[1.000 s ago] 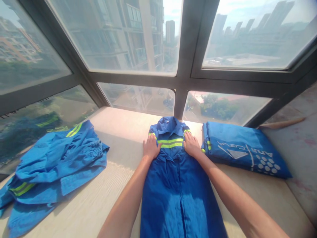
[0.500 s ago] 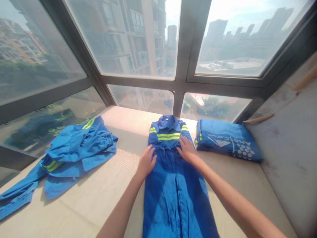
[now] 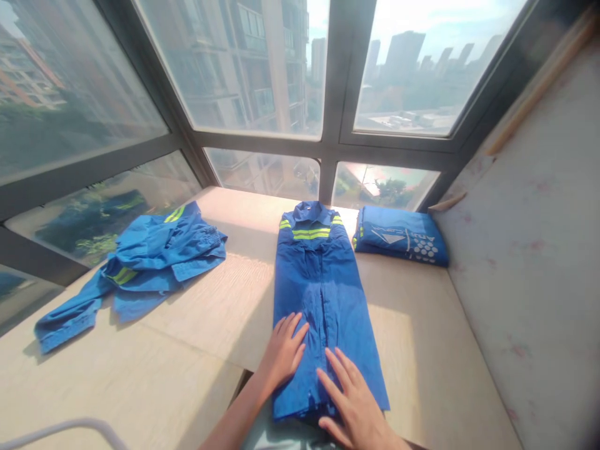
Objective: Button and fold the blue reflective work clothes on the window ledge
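A blue work coverall (image 3: 323, 281) with yellow-green reflective stripes lies front up, its collar toward the window and its lower end at the near table edge. My left hand (image 3: 285, 350) rests on its lower left part, fingers stretched out. Over the lower right part is my right hand (image 3: 349, 397), fingers spread; whether it touches the cloth I cannot tell. Neither hand holds anything. To the left lies a crumpled blue jacket-like garment (image 3: 164, 256), one sleeve reaching toward me. A folded blue bundle (image 3: 398, 234) with white printing sits at the back right.
The pale wooden tabletop (image 3: 187, 350) runs up to the windows with their grey frame (image 3: 330, 119). A patterned wall (image 3: 525, 269) bounds the right side. At the lower left, a curved pale bar (image 3: 70, 425) shows.
Both hands have moved down the coverall toward me, from its chest to its lower end. My view has shifted, and the coverall's near end now shows.
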The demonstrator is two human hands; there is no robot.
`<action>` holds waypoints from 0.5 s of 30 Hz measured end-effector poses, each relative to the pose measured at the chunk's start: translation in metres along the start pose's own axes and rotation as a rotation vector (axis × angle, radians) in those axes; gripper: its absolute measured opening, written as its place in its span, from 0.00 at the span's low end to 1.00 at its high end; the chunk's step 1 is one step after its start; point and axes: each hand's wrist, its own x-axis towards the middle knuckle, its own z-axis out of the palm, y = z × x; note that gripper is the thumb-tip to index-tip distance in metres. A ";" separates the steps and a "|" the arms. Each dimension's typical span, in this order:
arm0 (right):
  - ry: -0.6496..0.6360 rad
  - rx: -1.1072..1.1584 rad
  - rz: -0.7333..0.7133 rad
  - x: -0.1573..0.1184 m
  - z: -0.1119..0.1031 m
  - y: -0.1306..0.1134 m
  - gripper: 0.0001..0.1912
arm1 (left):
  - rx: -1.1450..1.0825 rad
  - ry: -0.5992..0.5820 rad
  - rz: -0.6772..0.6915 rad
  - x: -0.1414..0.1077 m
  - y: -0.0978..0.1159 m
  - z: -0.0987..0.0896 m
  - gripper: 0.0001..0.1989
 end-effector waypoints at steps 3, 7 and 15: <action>0.006 -0.058 -0.029 -0.008 0.019 -0.016 0.41 | -0.020 0.016 -0.024 0.001 0.001 0.004 0.22; 0.198 -0.150 0.009 -0.009 0.052 -0.021 0.22 | -0.096 0.069 -0.066 0.004 -0.005 0.006 0.20; 0.339 -0.095 -0.012 -0.002 0.052 -0.010 0.14 | -0.220 0.106 -0.027 0.008 -0.021 -0.003 0.15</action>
